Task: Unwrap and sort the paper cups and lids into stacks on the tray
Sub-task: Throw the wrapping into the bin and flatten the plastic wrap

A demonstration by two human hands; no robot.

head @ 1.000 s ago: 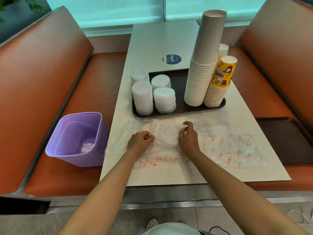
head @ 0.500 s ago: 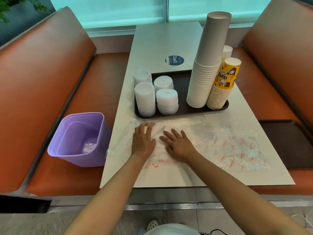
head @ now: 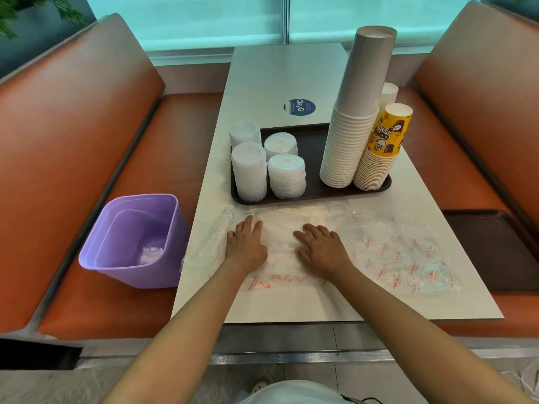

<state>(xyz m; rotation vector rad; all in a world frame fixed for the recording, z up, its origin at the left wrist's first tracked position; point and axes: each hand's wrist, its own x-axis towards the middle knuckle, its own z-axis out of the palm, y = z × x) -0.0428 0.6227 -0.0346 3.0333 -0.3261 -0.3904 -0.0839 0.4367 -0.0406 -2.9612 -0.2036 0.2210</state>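
We see both hands flat on a clear plastic wrapper [head: 320,246] with red print, spread along the near half of the desk [head: 280,71]. Left hand [head: 246,247] lies palm down, fingers straight and close together, pressing the wrapper near its left end. Right hand [head: 322,250] also lies palm down, fingers spread and straight, pressing the wrapper just right of the left hand; neither grip pinches anything. The wrapper's right part runs crumpled toward the desk's right edge. Just behind the wrapper a dark tray [head: 316,141] sits across the middle of the desk. At the tray's left end stand four stacks of white lids [head: 249,173], two in front and two behind, close together. At the tray's right end stands a tall stack of white paper cups [head: 350,141], upside down, with a grey outer cup on top. Touching it on the right is a shorter cup stack topped by a yellow printed cup [head: 389,131], with another white cup [head: 389,93] partly hidden behind. A round blue sticker [head: 299,107] sits on the desk beyond the tray. A purple bin [head: 132,240] rests on the orange bench seat [head: 96,304] off the desk's left edge, some clear plastic in its bottom. A second dark tray [head: 495,249] lies on the right bench seat.
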